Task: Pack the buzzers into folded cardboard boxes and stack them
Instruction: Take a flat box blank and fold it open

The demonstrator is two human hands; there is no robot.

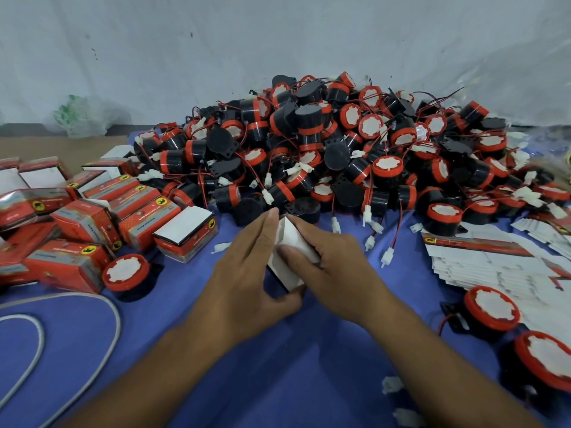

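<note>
Blue cloth [293,359] covers the table; pale wall [185,57] behind; buzzer pile [324,143] heaped at back centre; filled boxes [92,217] left, flat blanks [494,267] right; left hand [247,273] and right hand [336,270] grip one white cardboard box [293,239] just before the pile, thumbs curled on it.

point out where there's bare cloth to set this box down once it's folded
Bare blue cloth lies between the left forearm and right forearm, and between the left forearm and the grey cable. A narrower strip runs between the right hand and the flat cartons. Crowded: buzzer pile behind, packed boxes left.
</note>
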